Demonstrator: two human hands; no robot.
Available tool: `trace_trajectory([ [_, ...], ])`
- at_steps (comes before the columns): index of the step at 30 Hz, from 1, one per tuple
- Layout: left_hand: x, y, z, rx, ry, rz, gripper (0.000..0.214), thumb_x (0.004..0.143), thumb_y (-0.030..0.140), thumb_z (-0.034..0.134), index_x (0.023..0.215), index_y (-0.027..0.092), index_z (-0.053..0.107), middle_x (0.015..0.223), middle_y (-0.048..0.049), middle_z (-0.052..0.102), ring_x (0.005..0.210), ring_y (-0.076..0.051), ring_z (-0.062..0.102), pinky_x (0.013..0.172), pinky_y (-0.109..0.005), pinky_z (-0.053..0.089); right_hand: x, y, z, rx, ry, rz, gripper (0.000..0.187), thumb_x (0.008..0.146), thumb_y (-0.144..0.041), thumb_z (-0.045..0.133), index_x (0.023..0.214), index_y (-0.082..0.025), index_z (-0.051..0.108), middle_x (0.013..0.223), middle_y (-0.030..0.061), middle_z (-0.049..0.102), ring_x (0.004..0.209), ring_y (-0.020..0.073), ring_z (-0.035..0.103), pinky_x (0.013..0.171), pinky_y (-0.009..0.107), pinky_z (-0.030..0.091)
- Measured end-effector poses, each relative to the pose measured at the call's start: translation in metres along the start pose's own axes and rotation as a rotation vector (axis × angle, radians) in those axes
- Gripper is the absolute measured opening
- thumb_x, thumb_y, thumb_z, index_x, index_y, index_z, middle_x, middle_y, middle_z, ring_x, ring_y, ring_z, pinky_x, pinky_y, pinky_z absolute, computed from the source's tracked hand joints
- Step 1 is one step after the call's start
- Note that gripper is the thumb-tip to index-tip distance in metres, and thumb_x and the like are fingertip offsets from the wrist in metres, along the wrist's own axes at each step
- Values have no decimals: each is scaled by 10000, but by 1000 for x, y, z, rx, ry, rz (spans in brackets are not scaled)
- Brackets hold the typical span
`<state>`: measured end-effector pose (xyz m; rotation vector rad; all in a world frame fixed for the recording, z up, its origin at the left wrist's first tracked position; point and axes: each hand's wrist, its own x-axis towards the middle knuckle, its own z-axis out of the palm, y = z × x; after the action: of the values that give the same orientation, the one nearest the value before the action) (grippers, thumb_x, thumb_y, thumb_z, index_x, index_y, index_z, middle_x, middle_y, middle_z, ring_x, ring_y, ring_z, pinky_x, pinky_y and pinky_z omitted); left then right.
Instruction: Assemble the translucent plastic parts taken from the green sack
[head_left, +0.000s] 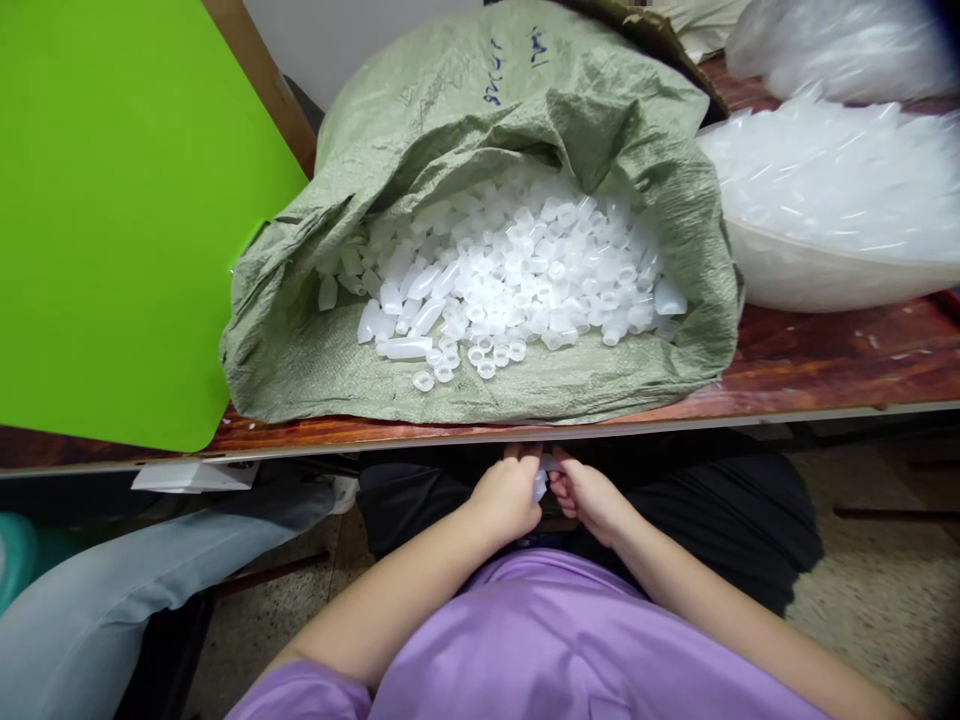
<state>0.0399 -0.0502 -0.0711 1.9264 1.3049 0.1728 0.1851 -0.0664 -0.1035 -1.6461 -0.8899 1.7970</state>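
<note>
Below the table edge, over my lap, my left hand (510, 495) is closed around small translucent plastic pieces (540, 484). Close beside it, my right hand (587, 497) pinches a translucent plastic piece (552, 464) between thumb and fingers; its exact shape is partly hidden by the hands. In front of me a green woven sack (480, 400) lies on its side with its mouth toward me. Inside it is a heap of translucent white plastic pieces (517, 270), some short and ring-like, others longer tubes.
The sack rests on a reddish wooden table (840, 350). To its right stands a large bowl (832, 275) piled with clear plastic pieces, with a clear plastic bag (847, 45) behind. A bright green panel (112, 220) rises at left. Another person's jeans-clad leg (142, 590) is at lower left.
</note>
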Motion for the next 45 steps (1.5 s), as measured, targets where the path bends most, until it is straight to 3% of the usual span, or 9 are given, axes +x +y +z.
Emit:
trace_trajectory([
  [6, 14, -3, -6, -162, 102, -89, 578, 554, 72, 590, 1104, 238, 522, 1006, -83, 603, 937, -282, 553, 829, -344, 393, -6, -17, -34, -256, 53, -82, 321, 735, -504, 530, 686, -189, 566, 568, 0, 541, 489, 124, 451, 450, 239, 327],
  [9, 12, -6, -7, -137, 51, -77, 539, 555, 91, 595, 1072, 236, 554, 919, -58, 621, 841, -252, 581, 728, -300, 413, -32, -37, -42, -434, -104, -177, 217, 710, -417, 617, 674, -203, 619, 606, -6, 590, 570, 139, 502, 540, 248, 373],
  [12, 9, -6, -10, -254, -35, -76, 474, 552, 101, 607, 1009, 226, 592, 784, -8, 614, 705, -185, 570, 607, -241, 404, -57, -74, -36, -705, -315, -469, 216, 830, -385, 496, 784, -217, 622, 703, -8, 612, 619, 129, 531, 576, 239, 405],
  [14, 7, -4, -13, -427, -84, -118, 426, 540, 93, 616, 954, 189, 609, 693, 14, 581, 625, -144, 537, 545, -213, 387, -61, -103, -25, -789, -185, -695, 184, 846, -344, 487, 831, -210, 612, 734, 4, 607, 655, 132, 544, 607, 240, 418],
  [17, 4, -1, -17, -725, -116, -171, 469, 510, 66, 635, 972, 144, 600, 658, 30, 540, 571, -98, 486, 514, -190, 378, -43, -137, -1, -1018, 254, -903, 160, 842, -266, 483, 905, -189, 609, 799, 44, 596, 755, 181, 559, 665, 288, 421],
  [22, -6, 0, -17, -1189, -171, -256, 548, 463, 79, 694, 996, 141, 584, 707, 12, 562, 599, -96, 503, 530, -202, 412, 0, -153, 35, -1254, 417, -918, 269, 823, -325, 534, 1019, -150, 594, 926, 117, 564, 899, 274, 520, 736, 362, 418],
  [32, -10, -4, -1, -1552, -167, -378, 435, 458, 93, 714, 848, 130, 524, 714, -24, 642, 539, -165, 611, 573, -317, 481, 15, -150, 42, -1242, 442, -1003, 327, 812, -351, 553, 1098, -196, 573, 1026, 122, 506, 956, 281, 436, 807, 395, 378],
  [39, -2, -9, 2, -1611, -24, -505, 392, 525, 84, 676, 895, 120, 553, 670, -16, 639, 552, -189, 634, 534, -295, 494, 21, -154, 48, -1136, 468, -1056, 271, 777, -379, 596, 981, -205, 637, 1110, 124, 510, 1031, 313, 432, 868, 471, 351],
  [45, -2, -15, -11, -1821, 85, -621, 119, 704, 114, 549, 820, 99, 569, 657, -48, 644, 625, -152, 643, 593, -234, 519, -26, -139, 15, -867, 44, -1251, 303, 874, -293, 449, 1158, -208, 518, 1040, 63, 600, 900, 168, 572, 814, 300, 462],
])
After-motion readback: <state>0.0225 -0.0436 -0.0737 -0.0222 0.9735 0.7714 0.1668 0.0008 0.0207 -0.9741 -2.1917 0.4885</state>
